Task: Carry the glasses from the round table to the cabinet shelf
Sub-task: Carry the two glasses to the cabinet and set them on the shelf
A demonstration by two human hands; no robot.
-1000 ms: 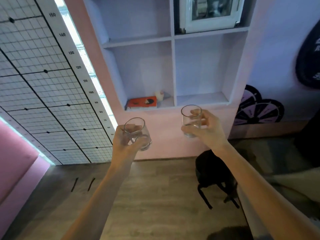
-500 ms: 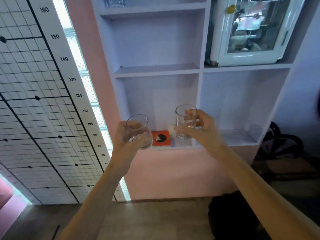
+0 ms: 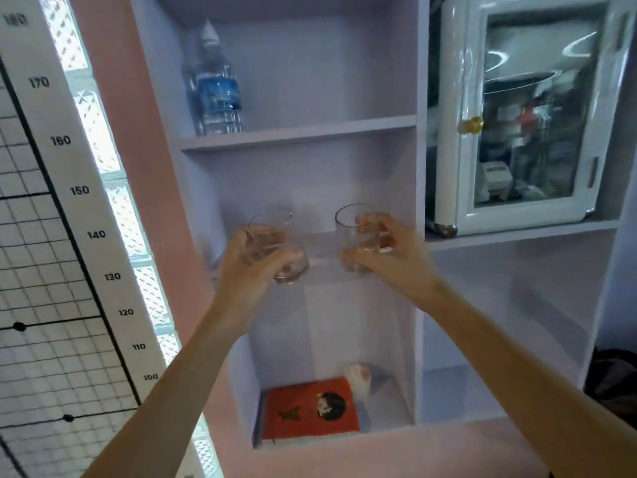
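Observation:
My left hand [image 3: 255, 262] grips a clear round glass [image 3: 281, 246], tilted a little to the right. My right hand [image 3: 386, 257] holds a straight clear glass [image 3: 355, 232] upright by its side. Both glasses hang at the front of the middle compartment of the pale lilac cabinet [image 3: 300, 132], just above its shelf board [image 3: 324, 241]. The two glasses are about a hand's width apart and do not touch. The round table is out of view.
A water bottle [image 3: 215, 88] stands on the shelf above. A white glass-door mini fridge [image 3: 517, 115] fills the compartment to the right. Below lie an orange book [image 3: 310, 414] and a small white object [image 3: 360, 377]. A height chart [image 3: 79, 191] is on the left wall.
I have come closer to the cabinet and looked up. Both hands rose with their glasses from the bottom shelf's level to the middle shelf.

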